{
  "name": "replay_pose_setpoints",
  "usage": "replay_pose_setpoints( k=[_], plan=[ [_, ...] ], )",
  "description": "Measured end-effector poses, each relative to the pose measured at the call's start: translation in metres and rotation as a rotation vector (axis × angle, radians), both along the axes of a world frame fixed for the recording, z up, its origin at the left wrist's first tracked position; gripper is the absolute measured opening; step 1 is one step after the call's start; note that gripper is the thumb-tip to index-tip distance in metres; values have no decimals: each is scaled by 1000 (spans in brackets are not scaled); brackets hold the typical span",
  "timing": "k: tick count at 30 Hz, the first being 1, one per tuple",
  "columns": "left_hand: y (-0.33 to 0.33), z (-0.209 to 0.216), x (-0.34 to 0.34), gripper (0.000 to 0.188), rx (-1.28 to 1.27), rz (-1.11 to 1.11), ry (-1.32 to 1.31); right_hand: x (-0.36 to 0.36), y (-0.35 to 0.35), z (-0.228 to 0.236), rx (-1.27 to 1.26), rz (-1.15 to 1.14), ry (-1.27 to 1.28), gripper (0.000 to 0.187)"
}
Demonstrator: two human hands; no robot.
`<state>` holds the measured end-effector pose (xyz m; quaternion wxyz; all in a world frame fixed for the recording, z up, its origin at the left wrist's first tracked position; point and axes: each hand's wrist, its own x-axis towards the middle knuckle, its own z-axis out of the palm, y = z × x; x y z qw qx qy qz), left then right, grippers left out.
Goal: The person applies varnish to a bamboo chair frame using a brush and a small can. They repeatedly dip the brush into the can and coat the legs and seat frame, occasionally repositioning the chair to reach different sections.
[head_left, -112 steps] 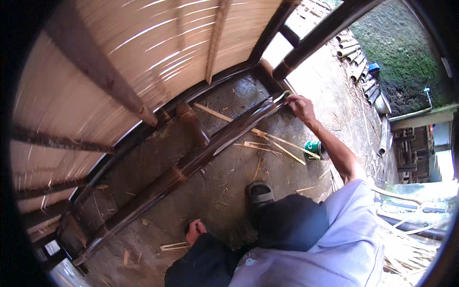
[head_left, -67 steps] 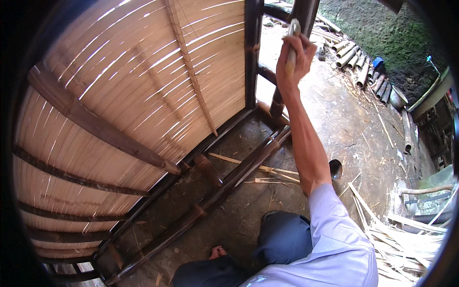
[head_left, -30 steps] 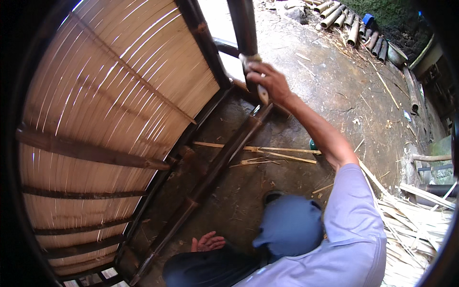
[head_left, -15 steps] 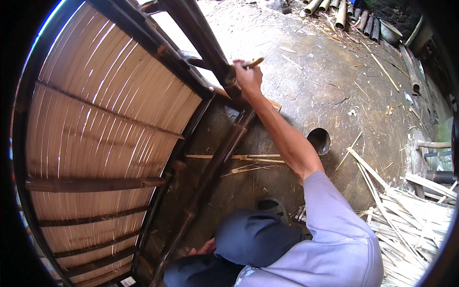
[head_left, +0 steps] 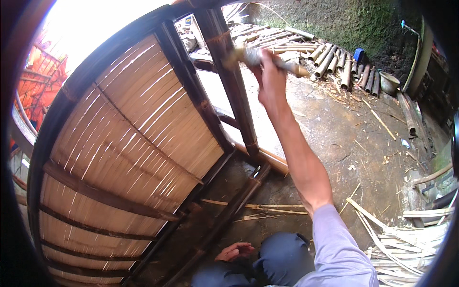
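My right hand (head_left: 270,79) is closed around a paintbrush (head_left: 297,70), smeared by motion, with its wooden handle pointing right. The bristles lie against or just in front of a dark upright bamboo post (head_left: 227,67), part of a bamboo frame; contact is hard to tell. Low by my knees, my left hand (head_left: 235,251) rests palm up with its fingers loosely extended, holding nothing that I can see. Left of the post leans a panel of pale split-bamboo slats (head_left: 143,105) with dark brown poles across it.
Cut bamboo tubes (head_left: 330,60) lie in a row at the back, beside a blue container (head_left: 358,54) and a pale basin (head_left: 388,82). Pale bamboo strips (head_left: 406,246) pile up at the right. A low dark pole (head_left: 234,205) runs along the floor by my knees.
My right hand with the paintbrush has moved up along the post. The view has tilted upward, bringing the back wall and more bamboo tubes in, and more of my left hand shows.
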<state>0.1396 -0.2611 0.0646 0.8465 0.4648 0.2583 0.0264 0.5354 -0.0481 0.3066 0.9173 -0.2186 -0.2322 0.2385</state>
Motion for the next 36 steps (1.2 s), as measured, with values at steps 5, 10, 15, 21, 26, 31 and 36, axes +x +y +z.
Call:
replay_pose_setpoints(
  k=[5,10,15,21,26,31,36],
  plan=[
    [13,-38,28,65,-89,-77,56,-19,14,110,329,228,601,20],
    [18,-66,27,52,-106,-3,-25,-26,-49,95,574,496,687,19],
    [10,-48,34,48,-28,-87,80,-7,-35,73,529,179,336,17],
    [11,-43,16,41,196,-20,108,-28,24,13,366,54,-17,24],
    [-13,-45,1,40,282,117,313,-43,-10,-192,-177,15,144,24],
    [-10,-57,6,38,397,36,359,-3,-27,-396,-803,-38,81,20],
    [-4,-55,6,37,560,26,478,26,2,-334,-920,-229,-445,23]
  ],
)
